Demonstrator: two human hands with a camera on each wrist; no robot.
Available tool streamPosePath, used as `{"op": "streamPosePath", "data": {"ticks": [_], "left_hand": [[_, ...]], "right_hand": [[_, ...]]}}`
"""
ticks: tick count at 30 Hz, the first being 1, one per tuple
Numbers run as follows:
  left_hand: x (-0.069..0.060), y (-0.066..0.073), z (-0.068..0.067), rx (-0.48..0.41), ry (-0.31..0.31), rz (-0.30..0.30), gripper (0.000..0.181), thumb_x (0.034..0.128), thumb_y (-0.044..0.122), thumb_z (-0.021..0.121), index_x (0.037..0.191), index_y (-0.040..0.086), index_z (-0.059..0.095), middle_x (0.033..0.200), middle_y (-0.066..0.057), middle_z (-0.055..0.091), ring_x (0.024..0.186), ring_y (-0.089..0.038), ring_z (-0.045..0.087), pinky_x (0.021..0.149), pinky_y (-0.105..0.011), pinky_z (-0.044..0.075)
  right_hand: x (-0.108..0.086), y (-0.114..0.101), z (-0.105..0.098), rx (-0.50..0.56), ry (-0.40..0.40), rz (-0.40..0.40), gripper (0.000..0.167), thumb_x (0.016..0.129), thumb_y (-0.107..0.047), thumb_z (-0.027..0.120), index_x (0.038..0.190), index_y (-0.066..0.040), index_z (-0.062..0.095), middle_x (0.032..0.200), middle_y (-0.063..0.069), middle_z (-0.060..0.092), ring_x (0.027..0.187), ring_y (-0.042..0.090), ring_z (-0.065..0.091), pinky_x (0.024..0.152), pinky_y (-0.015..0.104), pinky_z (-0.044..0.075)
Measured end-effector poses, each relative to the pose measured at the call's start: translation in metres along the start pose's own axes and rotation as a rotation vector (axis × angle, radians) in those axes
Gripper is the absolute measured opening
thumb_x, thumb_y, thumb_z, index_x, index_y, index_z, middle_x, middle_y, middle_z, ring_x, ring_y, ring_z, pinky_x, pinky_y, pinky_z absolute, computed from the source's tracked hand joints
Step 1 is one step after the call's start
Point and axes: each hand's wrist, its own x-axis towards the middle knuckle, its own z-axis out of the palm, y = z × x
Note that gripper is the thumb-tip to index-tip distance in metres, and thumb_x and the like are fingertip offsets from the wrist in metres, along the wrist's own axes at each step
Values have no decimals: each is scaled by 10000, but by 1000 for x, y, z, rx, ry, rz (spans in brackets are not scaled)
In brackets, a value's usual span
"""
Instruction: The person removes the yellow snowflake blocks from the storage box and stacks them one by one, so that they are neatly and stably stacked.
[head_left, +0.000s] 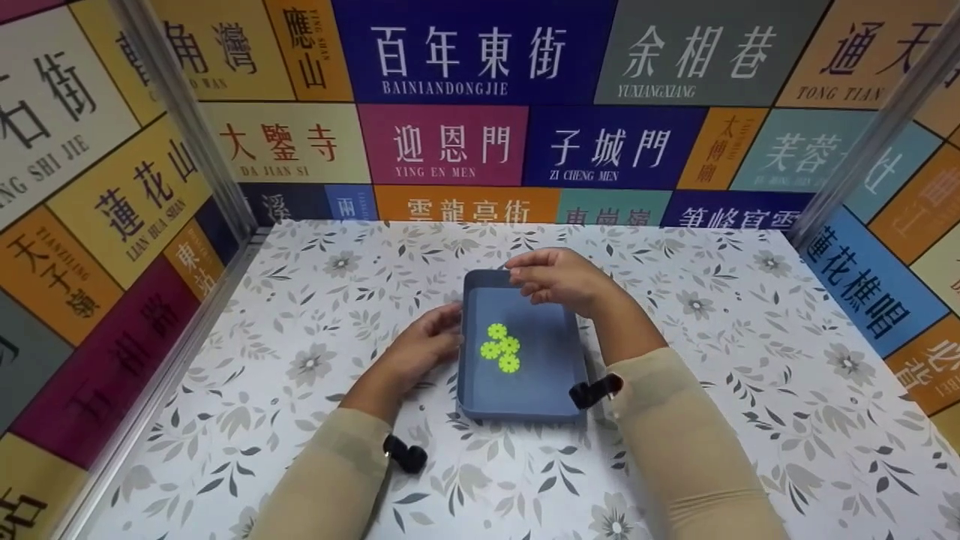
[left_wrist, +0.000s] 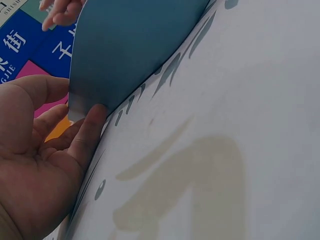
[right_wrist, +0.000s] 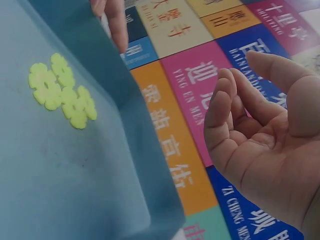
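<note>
A grey-blue rectangular tray (head_left: pixel 541 386) lies on the patterned tabletop. Several yellow-green flower-shaped pieces (head_left: pixel 509 346) sit together in its left half, and the right wrist view shows these flower pieces (right_wrist: pixel 46 86) lying flat and close together. Fingertips of my left hand (head_left: pixel 421 346) touch the tray's left outer wall; in the left wrist view that wall (left_wrist: pixel 120 45) meets the fingers. Above the tray's far right corner hovers my right hand (head_left: pixel 559 281), fingers loosely bent, thumb apart from them, nothing held.
White tabletop (head_left: pixel 315 364) with grey leaves and flowers surrounds the tray. Upright panels (head_left: pixel 442 145) with coloured blocks of lettering stand behind it and at both sides. A dark wrist strap (head_left: pixel 596 391) sits on the right sleeve, above the tray's right rim.
</note>
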Motion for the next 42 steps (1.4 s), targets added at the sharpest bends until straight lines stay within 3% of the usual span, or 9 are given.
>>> {"op": "streamPosePath", "data": {"ticks": [6,13,21,34,42], "left_hand": [[1,-1,0,-9,-29,16,635,992,102,662,1602,172,500,1603,-61,553,1429,-263,586,1200,-463,493],[2,-2,0,-5,-34,18,643,989,96,651,1607,173,492,1621,-56,539,1449,-269,572,1209,-474,483],[1,-2,1,5,-33,19,642,997,124,658,1612,178,483,1621,-53,541,1438,-257,583,1206,-462,485],[1,-1,-2,3,-34,41,664,983,97,674,1615,142,474,1632,-82,530,1467,-281,561,1229,-483,470],[2,-1,-1,0,-32,34,659,981,85,670,1610,151,484,1631,-76,532,1474,-275,554,1238,-480,460]], "right_hand": [[23,12,8,-31,-50,77,319,997,-208,769,1299,-112,730,1033,-29,716,891,141,665,804,288,604],[40,29,19,-186,-105,101,422,969,-207,791,1354,-56,706,982,2,731,893,165,654,798,324,594],[46,47,21,-411,-134,80,388,931,-170,818,1305,-89,752,1094,20,787,914,175,716,782,310,608],[48,55,19,-540,-145,62,387,847,-83,845,1217,-173,775,1121,14,765,939,151,669,750,285,548],[49,57,18,-605,-114,22,354,867,-103,848,1205,-189,782,1096,6,760,929,142,665,732,286,538]]}}
